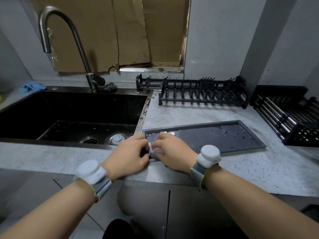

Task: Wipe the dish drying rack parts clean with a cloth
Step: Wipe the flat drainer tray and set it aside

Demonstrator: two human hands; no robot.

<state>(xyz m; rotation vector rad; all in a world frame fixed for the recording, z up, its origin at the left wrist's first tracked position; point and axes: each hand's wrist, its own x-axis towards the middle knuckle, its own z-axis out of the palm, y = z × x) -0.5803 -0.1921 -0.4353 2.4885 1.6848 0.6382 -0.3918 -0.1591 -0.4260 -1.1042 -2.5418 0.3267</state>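
Closest to us, our left hand (pixel 126 156) and right hand (pixel 170 152) meet at the near left corner of the flat dark grey drip tray (pixel 224 135) on the speckled grey desk (pixel 241 169), each grip curled tight, fingertips pinching a small, shiny, wet-looking item (pixel 152 150) we can't identify. Further back, the black plate rack (pixel 202 95) stands on the desk, the black basket with metal bars (pixel 286 116) to its right, and the black sink (pixel 69 114) with its curved steel tap (pixel 77 40) to the left.

Drip tray (pixel 224 135) on tabletop (pixel 241 169), right of sink (pixel 69 107); plate rack (pixel 202 94) behind tray; basket (pixel 290 116) far right.
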